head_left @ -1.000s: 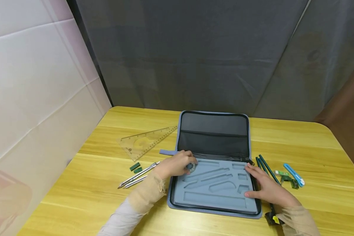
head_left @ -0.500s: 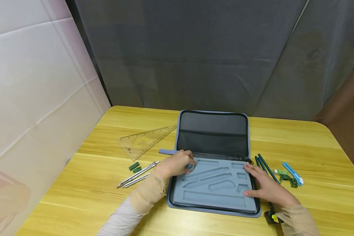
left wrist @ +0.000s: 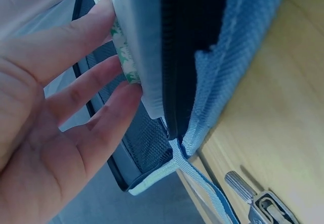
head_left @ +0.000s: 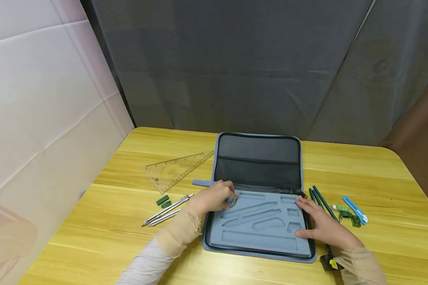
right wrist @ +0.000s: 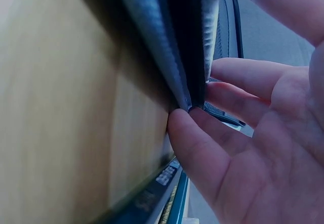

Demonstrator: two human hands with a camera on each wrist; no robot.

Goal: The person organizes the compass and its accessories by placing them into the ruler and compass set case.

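Observation:
An open zip case (head_left: 258, 257) lies on the table, with a blue-grey foam tray (head_left: 240, 219) of shaped recesses in its lower half. At the tray's far left corner, my left hand (head_left: 214, 196) pinches a small round roll (head_left: 230, 202), which looks like tape. The left wrist view shows the roll's green-and-white patterned edge (left wrist: 124, 52) between thumb and fingers, against the foam. My right hand (head_left: 326, 226) rests on the right edge of tray and case, fingers spread. In the right wrist view its fingertips (right wrist: 179, 118) touch the case's side.
Left of the case lie a clear set square (head_left: 153, 176), two green blocks (head_left: 162, 200) and silver compasses (head_left: 169, 209). To the right are dark green pencils (head_left: 324, 204), a blue utility knife (head_left: 354, 209), small green items (head_left: 346, 215) and a black item with a yellow label (head_left: 329, 263).

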